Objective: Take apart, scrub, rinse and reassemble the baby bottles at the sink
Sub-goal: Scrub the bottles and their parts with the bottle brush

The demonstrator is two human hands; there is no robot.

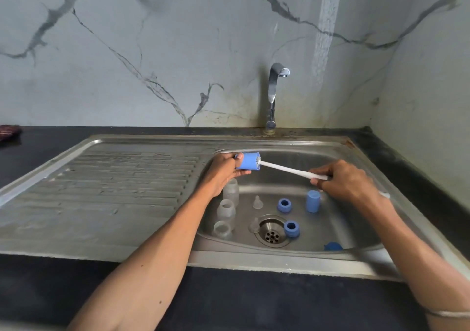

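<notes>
lying across the sink [356, 152] basin, the white brush [287, 170] runs leftward from the right hand [348, 182], whose fingers pinch its handle, into the blue cap [248, 161] that the left hand [223, 170] grips sideways, mouth facing the bristles.

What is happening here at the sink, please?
A person is scrubbing baby bottle parts. The left hand holds a blue cap on its side over the sink, and the right hand pushes a white bottle brush into its open end. In the basin lie three clear bottles, two nipples, two blue rings and another blue cap. No water runs from the tap.
</notes>
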